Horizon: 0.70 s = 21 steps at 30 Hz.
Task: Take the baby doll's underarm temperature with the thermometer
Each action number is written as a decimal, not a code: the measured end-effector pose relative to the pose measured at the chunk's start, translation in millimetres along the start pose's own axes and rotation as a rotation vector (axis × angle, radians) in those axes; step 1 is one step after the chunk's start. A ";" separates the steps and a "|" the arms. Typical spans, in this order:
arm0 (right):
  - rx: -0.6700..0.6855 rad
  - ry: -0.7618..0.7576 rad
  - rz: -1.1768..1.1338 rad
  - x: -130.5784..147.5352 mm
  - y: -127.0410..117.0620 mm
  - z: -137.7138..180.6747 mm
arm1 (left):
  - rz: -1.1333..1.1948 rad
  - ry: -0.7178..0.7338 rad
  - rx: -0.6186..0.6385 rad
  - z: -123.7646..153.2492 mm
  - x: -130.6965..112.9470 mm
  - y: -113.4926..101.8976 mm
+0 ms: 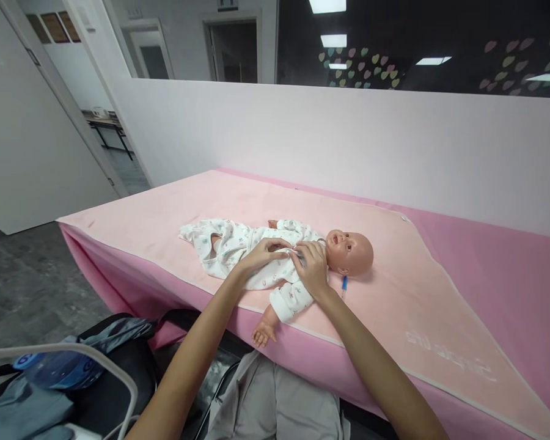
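A baby doll (348,250) lies on its back on a pale pink towel (394,305), head to the right, dressed in a white printed romper (229,241). My left hand (261,253) pinches the romper's front over the doll's chest. My right hand (312,266) grips the same cloth just right of it, near the doll's neck. The fingers of both hands are closed on the fabric. One doll arm (275,315) hangs over the table's front edge.
The pink-covered table (508,275) runs along a white partition wall (348,140). A small blue object (344,284) lies by the doll's neck. A dark chair with bags and a blue bottle (55,370) stands at the lower left. A doorway opens at left.
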State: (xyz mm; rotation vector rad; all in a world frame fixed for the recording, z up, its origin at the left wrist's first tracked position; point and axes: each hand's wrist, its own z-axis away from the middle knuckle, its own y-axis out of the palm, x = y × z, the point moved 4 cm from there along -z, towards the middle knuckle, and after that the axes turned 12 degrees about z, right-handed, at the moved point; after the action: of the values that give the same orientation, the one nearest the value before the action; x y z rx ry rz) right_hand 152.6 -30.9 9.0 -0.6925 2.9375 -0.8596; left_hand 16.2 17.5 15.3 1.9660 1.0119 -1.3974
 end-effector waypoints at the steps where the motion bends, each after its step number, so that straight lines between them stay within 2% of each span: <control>1: 0.000 0.000 0.000 -0.1 0.0 -0.1 | -0.012 0.005 0.001 0.2 0.2 0.0; 7: 0.008 0.014 0.004 -0.7 0.5 -0.4 | -0.084 0.017 -0.040 0.5 0.8 -0.9; 21: -0.015 0.005 -0.018 0.2 -0.6 0.9 | -0.053 -0.020 -0.148 0.3 3.5 -2.7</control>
State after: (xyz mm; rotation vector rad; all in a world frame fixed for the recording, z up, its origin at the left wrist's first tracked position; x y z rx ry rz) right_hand 152.7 -31.9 8.6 -0.7189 2.9497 -0.8434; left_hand 14.5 19.9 11.8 1.8272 1.1328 -1.3273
